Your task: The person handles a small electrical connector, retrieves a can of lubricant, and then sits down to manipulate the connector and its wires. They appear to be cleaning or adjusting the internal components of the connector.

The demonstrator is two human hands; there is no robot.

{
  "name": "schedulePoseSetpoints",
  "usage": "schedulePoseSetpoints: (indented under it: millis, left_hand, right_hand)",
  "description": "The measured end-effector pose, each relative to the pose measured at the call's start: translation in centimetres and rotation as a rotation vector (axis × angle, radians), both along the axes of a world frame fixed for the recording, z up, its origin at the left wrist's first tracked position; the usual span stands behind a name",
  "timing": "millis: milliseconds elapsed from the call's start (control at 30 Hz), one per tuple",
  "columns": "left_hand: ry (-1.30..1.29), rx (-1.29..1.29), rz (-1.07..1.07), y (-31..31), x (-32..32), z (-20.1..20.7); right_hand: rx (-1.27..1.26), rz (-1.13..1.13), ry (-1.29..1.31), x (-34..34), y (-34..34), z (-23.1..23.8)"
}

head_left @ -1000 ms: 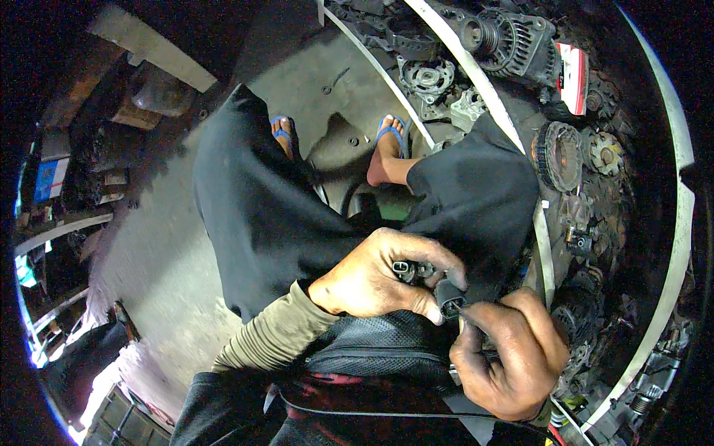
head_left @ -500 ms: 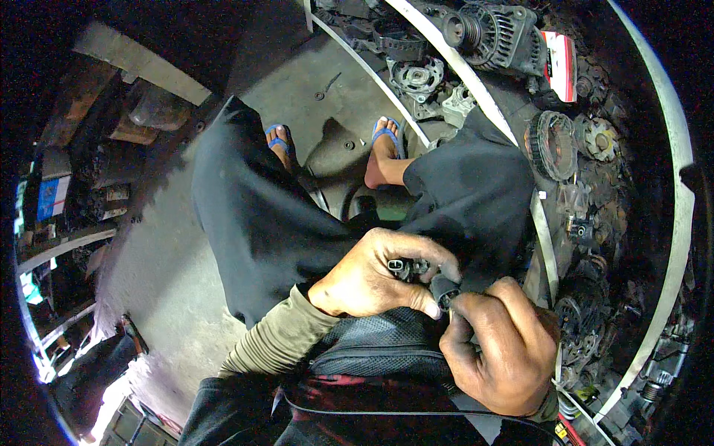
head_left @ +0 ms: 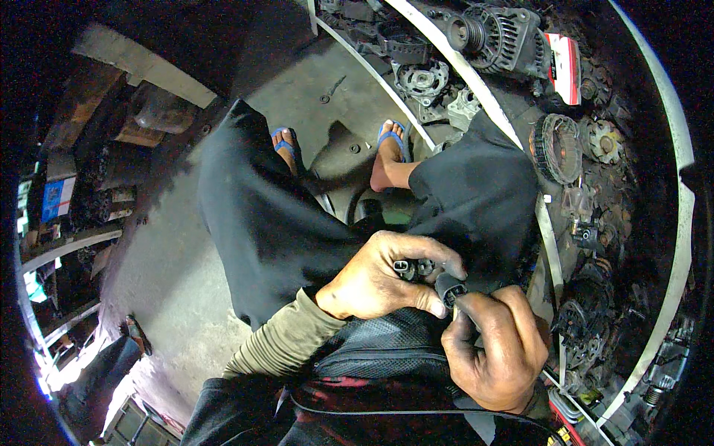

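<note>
Both hands are busy here: the left hand (head_left: 379, 279) is curled shut around a small black connector (head_left: 413, 267), and the right hand (head_left: 494, 346), just right and nearer, pinches one black plug (head_left: 449, 288) between thumb and fingers, touching the connector, all over the lap above a black bag (head_left: 379, 353). Further out there are two feet in two blue flip-flops (head_left: 392, 137) on the grey floor (head_left: 171, 267). On the shelf to the far right sit one alternator (head_left: 500, 33) and one ring-shaped stator (head_left: 556, 147), plus a jumble of parts I can't count.
</note>
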State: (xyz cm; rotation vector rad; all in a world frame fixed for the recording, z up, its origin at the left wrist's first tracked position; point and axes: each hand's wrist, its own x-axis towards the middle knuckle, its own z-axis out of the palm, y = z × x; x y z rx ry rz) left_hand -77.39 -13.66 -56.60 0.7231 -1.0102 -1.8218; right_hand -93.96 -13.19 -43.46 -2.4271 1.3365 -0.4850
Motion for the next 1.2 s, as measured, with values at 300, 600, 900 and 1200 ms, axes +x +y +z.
schedulePoseSetpoints:
  millis: [300,600,900,1200]
  left_hand:
    - [0.002,0.055,-0.012,0.2,0.2,-0.2]
    - [-0.024,-0.039,0.022,-0.2,-0.2,0.2]
    - [-0.166,-0.174,0.061,-0.2,0.6,0.8]
    - [-0.194,-0.192,0.015,-0.8,0.1,1.0]
  right_hand:
    - [0.286,0.163,-0.084,-1.2,-1.3,0.1]
    - [0.299,0.082,-0.173,-2.4,-1.6,-0.9]
    - [0.337,-0.163,-0.451,-4.5,-0.4,-3.3]
    - [0.436,-0.174,-0.604,-5.7,-0.6,-5.3]
